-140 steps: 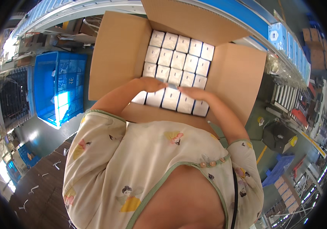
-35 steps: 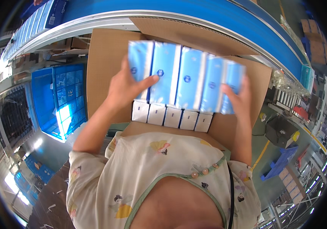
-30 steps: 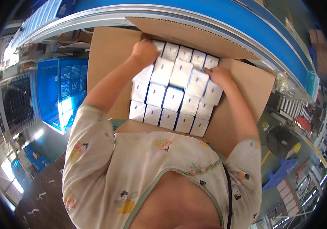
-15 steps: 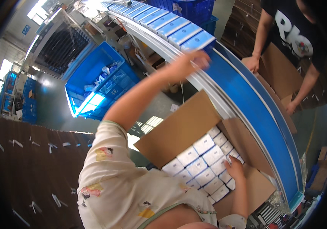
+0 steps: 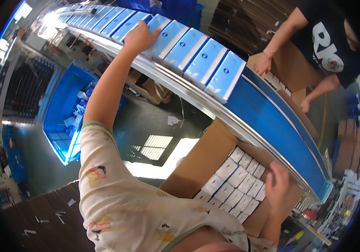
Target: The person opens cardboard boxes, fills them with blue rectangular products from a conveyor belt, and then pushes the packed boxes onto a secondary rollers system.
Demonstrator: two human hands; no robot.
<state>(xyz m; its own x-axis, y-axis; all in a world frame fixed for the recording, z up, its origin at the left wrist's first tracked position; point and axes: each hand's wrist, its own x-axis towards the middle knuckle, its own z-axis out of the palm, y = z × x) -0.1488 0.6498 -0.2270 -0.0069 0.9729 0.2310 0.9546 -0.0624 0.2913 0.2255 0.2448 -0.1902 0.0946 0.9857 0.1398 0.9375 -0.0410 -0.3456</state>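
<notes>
Blue boxes under spread left hand, right hand resting open on carton

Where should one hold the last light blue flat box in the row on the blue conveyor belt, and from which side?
Probably by its two long edges, coming from above at the free end of the row: the light blue flat box lies flat, its other long side pressed against its neighbour, with bare blue conveyor belt beyond it.

Conveyor: row of flat light-blue cartons on blue conveyor belt
Below belt: open brown cardboard box holding small white boxes
Left: blue plastic crate on floor
</notes>
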